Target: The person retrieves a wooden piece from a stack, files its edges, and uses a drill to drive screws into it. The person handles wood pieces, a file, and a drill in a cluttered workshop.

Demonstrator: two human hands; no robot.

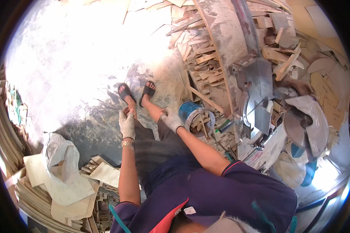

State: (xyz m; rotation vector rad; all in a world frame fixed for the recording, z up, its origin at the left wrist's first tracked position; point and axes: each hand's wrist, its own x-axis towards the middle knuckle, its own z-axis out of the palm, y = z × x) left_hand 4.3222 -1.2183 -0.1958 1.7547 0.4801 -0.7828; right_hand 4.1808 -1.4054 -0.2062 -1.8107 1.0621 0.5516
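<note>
My left hand [127, 124], in a pale knit glove with bare fingertips, is just in front of my left knee. Its fingers are loosely bent and slightly apart, and I see nothing in them. A metal-banded watch [127, 142] circles that wrist. My right hand [172, 119], in a similar glove, lies against my right knee at the hem of the dark trousers [153, 145]. Its fingers rest there with no object visible. Closest to it is a blue bucket [186, 110] with wood offcuts [200, 121] inside.
To my right, a saw with a round blade [299, 124] stands by a dusty bench [225, 31]. Scrap wood [208, 62] is heaped around the bench. Stacked curved strips [35, 198], flat panels [72, 190] and a white sack [60, 149] are at the left.
</note>
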